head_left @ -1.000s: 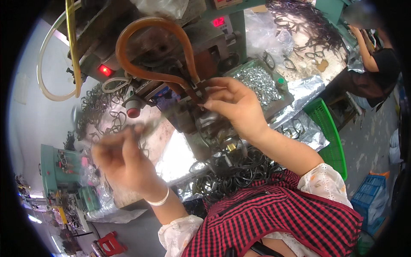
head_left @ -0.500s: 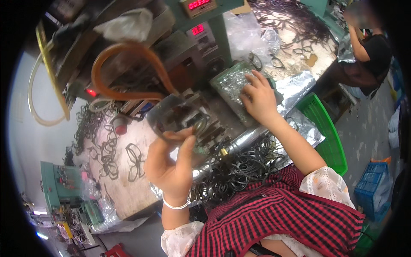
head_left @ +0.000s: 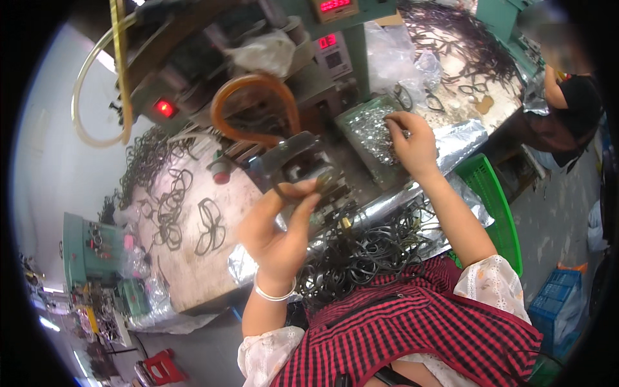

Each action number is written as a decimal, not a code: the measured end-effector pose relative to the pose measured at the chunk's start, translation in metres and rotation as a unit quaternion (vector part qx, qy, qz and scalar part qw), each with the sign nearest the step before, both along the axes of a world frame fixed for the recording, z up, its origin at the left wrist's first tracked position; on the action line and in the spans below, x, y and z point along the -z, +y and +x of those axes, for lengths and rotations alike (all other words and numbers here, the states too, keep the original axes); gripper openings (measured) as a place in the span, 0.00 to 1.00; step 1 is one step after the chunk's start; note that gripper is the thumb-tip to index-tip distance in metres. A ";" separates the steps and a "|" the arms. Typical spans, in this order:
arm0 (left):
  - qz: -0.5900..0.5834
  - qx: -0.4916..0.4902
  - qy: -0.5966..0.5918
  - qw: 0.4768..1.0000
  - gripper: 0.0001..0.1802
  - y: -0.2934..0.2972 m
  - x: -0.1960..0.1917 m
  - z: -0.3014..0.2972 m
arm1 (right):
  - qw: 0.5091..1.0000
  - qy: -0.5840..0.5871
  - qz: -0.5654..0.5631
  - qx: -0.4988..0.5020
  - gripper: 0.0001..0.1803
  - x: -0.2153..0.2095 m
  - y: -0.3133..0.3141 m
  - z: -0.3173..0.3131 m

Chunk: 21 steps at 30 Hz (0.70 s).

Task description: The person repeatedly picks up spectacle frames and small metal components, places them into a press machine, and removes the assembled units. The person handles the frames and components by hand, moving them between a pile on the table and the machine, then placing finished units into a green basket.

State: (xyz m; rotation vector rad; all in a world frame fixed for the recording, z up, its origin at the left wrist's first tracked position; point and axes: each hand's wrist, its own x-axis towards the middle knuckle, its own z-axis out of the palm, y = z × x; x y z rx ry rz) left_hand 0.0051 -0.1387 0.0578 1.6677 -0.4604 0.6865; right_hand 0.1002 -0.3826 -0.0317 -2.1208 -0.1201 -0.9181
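My left hand [head_left: 277, 229] pinches a dark eyeglass frame [head_left: 287, 184] and holds it against the metal fixture of the press machine [head_left: 303, 164] in front of me. My right hand [head_left: 412, 145] reaches to the right into a green tray of small shiny metal parts [head_left: 374, 132], its fingertips closed among the parts. A heap of dark eyeglass frames [head_left: 367, 248] lies on silver foil just in front of my body.
An orange hose loop [head_left: 255, 109] hangs over the machine, with red lit displays [head_left: 329, 42] behind. More frames [head_left: 174, 206] lie on the worn bench to the left. A green basket [head_left: 490, 200] stands at right. Another person [head_left: 567, 109] sits at the far right.
My left hand rose from the bench on the left with a frame and brought it to the fixture. My right hand left the fixture and moved right into the parts tray.
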 end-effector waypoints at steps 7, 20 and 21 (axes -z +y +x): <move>0.024 -0.213 0.083 0.973 0.26 0.092 0.056 0.009 | 0.957 0.135 0.248 -0.070 0.10 0.012 -0.018 -0.033; -0.053 -0.054 0.302 0.950 0.15 0.124 0.133 0.050 | 0.958 0.135 0.212 -0.136 0.08 -0.007 0.019 -0.010; -0.004 -0.129 0.263 0.956 0.15 0.141 0.134 0.049 | 0.974 0.130 0.160 -0.098 0.08 -0.004 0.011 -0.018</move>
